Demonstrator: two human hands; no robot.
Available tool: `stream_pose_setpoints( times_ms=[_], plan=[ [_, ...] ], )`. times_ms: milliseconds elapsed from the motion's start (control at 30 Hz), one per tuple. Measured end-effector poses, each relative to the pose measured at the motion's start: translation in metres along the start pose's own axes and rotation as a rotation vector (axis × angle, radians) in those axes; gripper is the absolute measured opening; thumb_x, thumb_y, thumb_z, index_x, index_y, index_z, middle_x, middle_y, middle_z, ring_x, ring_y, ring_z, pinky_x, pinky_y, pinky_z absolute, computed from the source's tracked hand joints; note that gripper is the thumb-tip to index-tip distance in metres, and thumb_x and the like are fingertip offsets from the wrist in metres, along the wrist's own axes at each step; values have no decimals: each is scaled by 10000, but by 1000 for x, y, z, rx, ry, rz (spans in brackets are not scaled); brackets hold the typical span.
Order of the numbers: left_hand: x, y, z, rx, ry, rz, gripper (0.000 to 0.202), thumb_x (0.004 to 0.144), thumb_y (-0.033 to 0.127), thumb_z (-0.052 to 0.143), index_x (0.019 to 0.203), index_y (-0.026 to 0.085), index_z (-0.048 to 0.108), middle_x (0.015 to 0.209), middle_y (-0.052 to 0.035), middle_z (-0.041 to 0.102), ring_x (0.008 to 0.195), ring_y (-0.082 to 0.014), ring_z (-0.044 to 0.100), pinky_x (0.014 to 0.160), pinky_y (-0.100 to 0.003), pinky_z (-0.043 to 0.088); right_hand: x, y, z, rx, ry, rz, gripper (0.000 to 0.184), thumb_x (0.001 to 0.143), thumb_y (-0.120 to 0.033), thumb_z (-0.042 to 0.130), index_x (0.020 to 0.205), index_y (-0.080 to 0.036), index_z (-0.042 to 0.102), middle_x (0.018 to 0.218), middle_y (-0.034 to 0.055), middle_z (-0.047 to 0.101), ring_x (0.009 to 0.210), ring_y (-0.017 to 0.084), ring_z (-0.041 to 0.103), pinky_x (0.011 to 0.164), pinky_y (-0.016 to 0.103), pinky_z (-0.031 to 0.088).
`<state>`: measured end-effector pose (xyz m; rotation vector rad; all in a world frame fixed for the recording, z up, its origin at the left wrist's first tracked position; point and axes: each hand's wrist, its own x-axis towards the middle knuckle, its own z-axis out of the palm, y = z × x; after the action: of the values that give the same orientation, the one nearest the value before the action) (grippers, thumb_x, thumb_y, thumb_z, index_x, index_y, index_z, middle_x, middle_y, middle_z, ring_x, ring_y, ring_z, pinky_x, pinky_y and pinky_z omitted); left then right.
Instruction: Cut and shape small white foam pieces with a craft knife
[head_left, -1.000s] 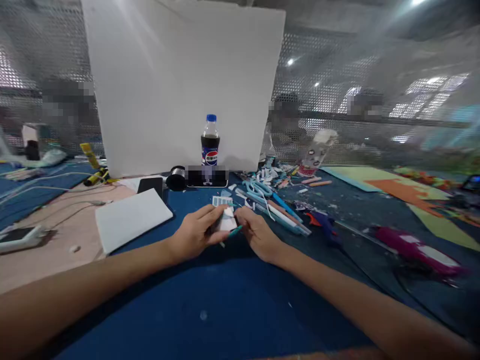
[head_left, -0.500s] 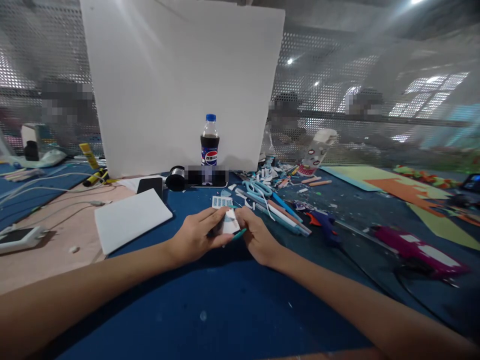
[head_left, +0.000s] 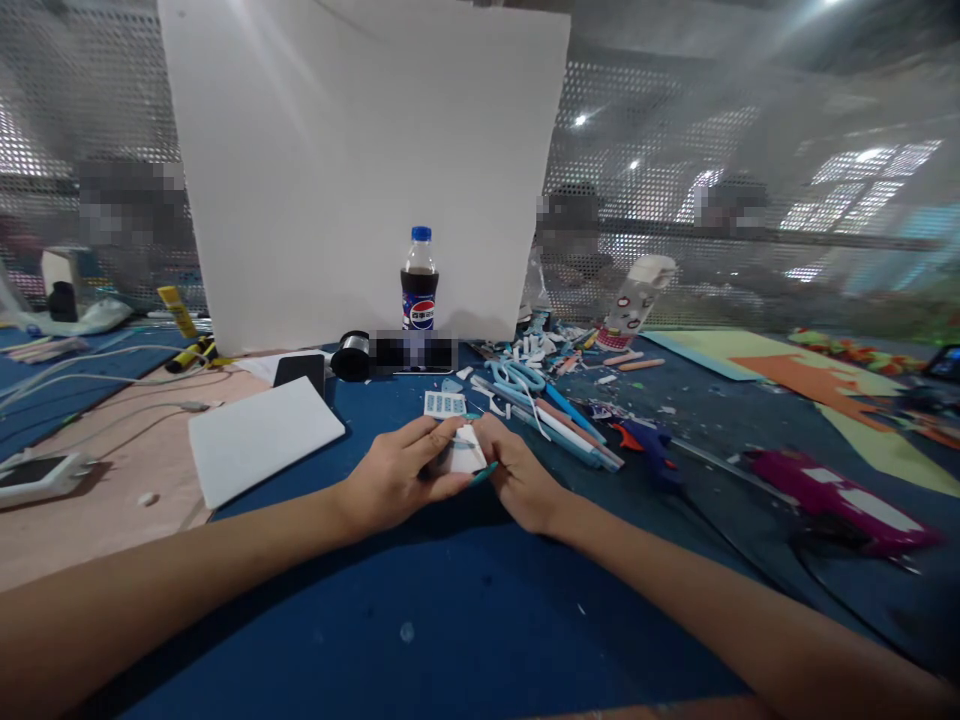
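Pinching a white piece [head_left: 465,460] between both hands, low over the blue mat [head_left: 420,610] and near the bottle [head_left: 420,285]: left hand [head_left: 386,480] has its fingers closed on the piece's near edge, while right hand [head_left: 521,480] curls round a teal tool [head_left: 484,473] at its corner. I judge a firm left grip, the thumb clear of the tip and short strokes would serve best

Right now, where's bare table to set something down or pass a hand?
Bare blue mat between the forearms, nearside of left hand and right hand at the white piece. Strip between white board and left hand. Crowded: pens and scraps beyond right hand, glue gun, magenta tool.
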<state>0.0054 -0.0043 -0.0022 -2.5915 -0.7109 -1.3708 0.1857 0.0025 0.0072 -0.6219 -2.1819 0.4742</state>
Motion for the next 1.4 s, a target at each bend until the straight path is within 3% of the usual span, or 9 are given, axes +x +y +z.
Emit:
stream_pose_setpoints(
  times_ms=[467,733,933,1100,1400],
  plan=[
    [-1,-3,-2,84,-94,74,421,912,365,388,1226,85,376,853,-59,547,706,-131,561,611,-229,520,2,-3,0,30,0,-30,250,849,-141,338,620,-200,260,651,-13,416,648,135,395,689,305,364],
    [0,-6,-1,16,-138,16,412,911,340,391,1250,110,354,926,-86,559,770,-154,573,668,-271,526,2,7,-6,-37,-56,36,297,940,-304,239,711,-199,396,685,8,454,658,140,400,633,288,368],
    [0,-4,-3,-55,-129,-2,373,917,344,384,1203,106,389,1015,-127,569,892,-185,573,757,-309,510,2,6,-7,-26,-85,72,376,941,-414,191,712,-195,393,688,-5,425,638,124,387,596,263,348],
    [1,-4,-8,-68,-92,-21,395,921,392,351,1180,99,405,938,-106,576,801,-162,577,697,-270,514,-1,10,-11,-91,-119,125,396,941,-422,174,687,-190,371,671,-9,382,624,122,373,586,263,327],
    [1,-7,-4,-55,-75,-7,409,913,368,387,1243,126,372,956,-97,554,831,-163,560,711,-273,512,-1,14,-12,-135,-100,118,341,949,-354,210,670,-196,327,658,-9,378,640,129,378,595,267,330]
  ],
)
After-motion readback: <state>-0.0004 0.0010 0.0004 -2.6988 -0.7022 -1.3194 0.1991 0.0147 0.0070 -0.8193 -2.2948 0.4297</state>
